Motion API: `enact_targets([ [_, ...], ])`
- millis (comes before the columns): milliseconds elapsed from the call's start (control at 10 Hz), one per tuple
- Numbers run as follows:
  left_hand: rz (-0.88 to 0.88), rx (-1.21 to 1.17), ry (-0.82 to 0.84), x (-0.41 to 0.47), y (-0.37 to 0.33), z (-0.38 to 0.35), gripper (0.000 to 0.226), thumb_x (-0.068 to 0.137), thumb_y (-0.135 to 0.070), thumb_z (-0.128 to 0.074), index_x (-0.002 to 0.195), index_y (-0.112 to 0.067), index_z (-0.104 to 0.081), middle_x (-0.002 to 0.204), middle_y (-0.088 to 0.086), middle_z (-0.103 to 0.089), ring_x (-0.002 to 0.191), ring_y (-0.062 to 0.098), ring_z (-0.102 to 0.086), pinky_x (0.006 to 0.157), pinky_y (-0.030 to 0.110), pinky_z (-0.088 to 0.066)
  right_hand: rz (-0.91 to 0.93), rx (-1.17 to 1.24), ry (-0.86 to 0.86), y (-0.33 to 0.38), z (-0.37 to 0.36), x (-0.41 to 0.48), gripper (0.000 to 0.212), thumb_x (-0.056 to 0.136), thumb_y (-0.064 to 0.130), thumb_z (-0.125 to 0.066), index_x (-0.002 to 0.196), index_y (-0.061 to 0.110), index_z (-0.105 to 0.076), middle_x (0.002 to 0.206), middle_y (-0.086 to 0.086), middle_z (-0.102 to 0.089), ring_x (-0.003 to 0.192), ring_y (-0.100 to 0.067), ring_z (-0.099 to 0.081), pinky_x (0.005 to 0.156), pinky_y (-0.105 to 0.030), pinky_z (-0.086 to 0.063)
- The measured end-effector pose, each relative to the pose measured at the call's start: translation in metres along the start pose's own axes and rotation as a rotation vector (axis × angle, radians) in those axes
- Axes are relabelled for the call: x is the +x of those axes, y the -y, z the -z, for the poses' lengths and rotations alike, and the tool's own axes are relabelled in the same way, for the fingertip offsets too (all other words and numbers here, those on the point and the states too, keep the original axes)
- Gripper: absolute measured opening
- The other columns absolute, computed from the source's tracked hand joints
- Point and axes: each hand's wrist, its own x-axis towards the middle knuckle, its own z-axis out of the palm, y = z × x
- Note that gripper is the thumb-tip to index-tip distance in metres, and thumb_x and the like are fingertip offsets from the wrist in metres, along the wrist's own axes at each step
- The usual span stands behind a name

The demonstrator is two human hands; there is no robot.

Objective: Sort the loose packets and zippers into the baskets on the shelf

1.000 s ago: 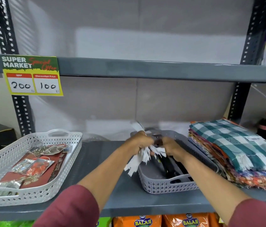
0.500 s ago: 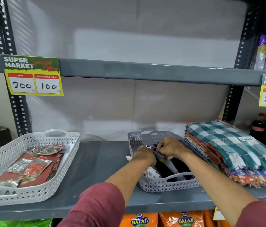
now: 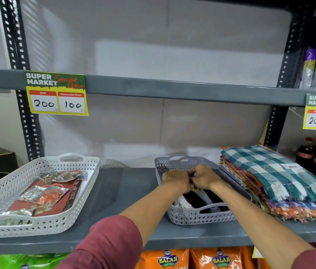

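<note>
White zipper bunch, held above grey basket a second ago, now down inside it. Zippers, black and white, lie there; packets in white basket. Shelf between bare; sorting looks nearly done. Left hand and right hand touching, curled, pinching something small, possibly zipper end.

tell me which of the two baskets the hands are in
The grey basket beside the checked cloth stack: left hand and right hand are both over it. The white basket, holding packets, sits apart to the left.
</note>
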Motion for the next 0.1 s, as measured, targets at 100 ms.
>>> enact_targets([
  [100,-0.079,-0.327,0.003,-0.0159,0.019,0.0234,0.019,0.089,-0.012,-0.049,0.071,-0.014,-0.054,0.084,0.011,-0.071,0.083,0.027,-0.073,0.077,0.037,-0.059,0.095,0.065,-0.151,0.0119,-0.0024,-0.003,0.021,0.093,0.003,-0.058,0.093,0.015,-0.075,0.087,0.003,-0.073,0.081,-0.01,-0.069,0.082,-0.031,-0.058],
])
